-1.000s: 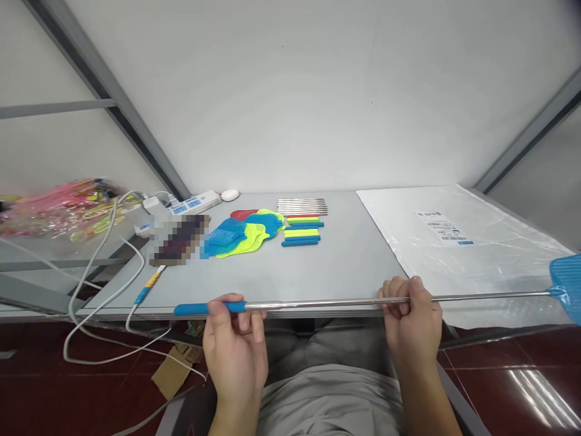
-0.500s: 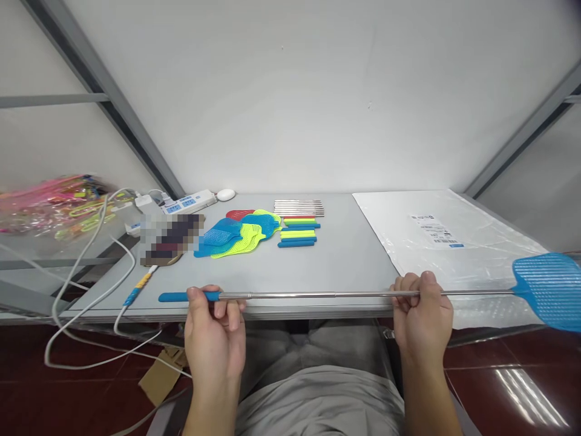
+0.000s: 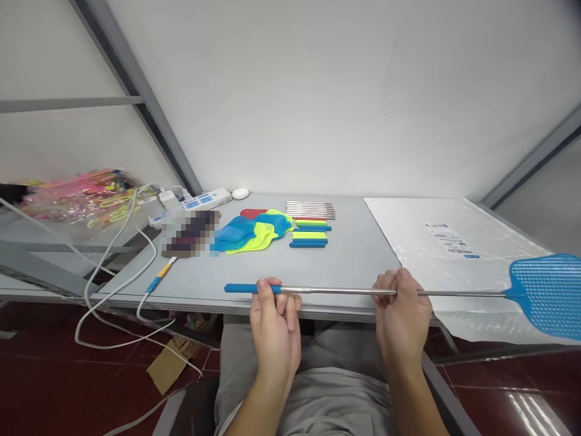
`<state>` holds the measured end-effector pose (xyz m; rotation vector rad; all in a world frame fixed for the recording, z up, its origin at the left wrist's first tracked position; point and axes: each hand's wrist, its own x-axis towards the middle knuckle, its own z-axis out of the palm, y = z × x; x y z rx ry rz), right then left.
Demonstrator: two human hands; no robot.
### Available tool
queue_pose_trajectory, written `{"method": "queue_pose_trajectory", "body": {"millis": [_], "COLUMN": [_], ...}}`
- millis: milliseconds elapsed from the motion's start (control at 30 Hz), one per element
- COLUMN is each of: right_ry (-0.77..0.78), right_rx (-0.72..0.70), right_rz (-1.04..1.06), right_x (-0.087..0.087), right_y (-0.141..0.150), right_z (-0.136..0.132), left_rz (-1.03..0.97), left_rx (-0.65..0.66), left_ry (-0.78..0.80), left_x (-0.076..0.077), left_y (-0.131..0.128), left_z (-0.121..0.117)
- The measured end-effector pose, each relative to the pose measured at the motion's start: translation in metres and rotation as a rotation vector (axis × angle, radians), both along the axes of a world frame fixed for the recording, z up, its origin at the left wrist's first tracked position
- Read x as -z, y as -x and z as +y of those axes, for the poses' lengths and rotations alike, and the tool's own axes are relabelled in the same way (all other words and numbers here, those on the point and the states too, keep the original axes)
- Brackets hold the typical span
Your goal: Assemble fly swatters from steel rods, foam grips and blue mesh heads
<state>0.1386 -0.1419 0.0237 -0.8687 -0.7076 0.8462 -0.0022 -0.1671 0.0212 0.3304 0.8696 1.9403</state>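
- Person's lap, grey garment, lowest in view, below the desk (image 3: 354, 260) edge
- Left hand (image 3: 275, 330): grip closed round the fly swatter (image 3: 399, 293) where its blue handle meets the metal rod, fingers curled over the top
- Right hand (image 3: 402, 315): grip pinched shut on the rod further along, near its middle, thumb side toward the person
- Fly swatter: telescopic metal rod, held level and parallel to the near desk edge, just above it; blue handle end juts out left of the left hand; blue mesh head (image 3: 547, 293) hangs beyond the right corner of the desk
- White cables (image 3: 113, 290): hang off the left desk edge in loops toward the red tiled floor; a piece of cardboard (image 3: 170, 370) lies on the floor under them
- Clear plastic sheet (image 3: 458, 242) with a printed label: lies flat on the right part of the desk
- Mid-desk: pile of mesh swatter heads (image 3: 252, 229), blue and yellow-green with a red one behind; just right of it, a row of loose handles (image 3: 311, 233) in blue, yellow-green and red
- Behind the handles: bundle of bare metal rods (image 3: 311, 209)
- Far left corner: white power strip (image 3: 202, 198), a small white oval object beside it
- Side shelf, left: bag of pink and yellow items (image 3: 77, 191), blurred
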Motion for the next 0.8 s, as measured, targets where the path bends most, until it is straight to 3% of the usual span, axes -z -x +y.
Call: {"method": "queue_pose_trajectory", "body": {"millis": [200, 333, 633, 800], "right_ry": [0.003, -0.050, -0.059, -0.047], "right_rx": [-0.069, -0.102, 0.114, 0.179], "right_rz": [-0.086, 0.086, 0.218, 0.139], "right_x": [0.013, 0.012, 0.008, 0.007], "right_y": [0.002, -0.014, -0.040, -0.024], "right_z": [-0.002, 0.001, 0.011, 0.015], "left_rz": [-0.026, 0.010, -0.020, -0.031], "left_rx": [-0.025, -0.099, -0.145, -0.150], "left_ry": [-0.049, -0.066, -0.067, -0.055], "left_x": [0.000, -0.003, -0.006, -0.008], "left_y": [0.020, 0.042, 0.067, 0.048], "left_z": [0.000, 0.000, 0.009, 0.011]}}
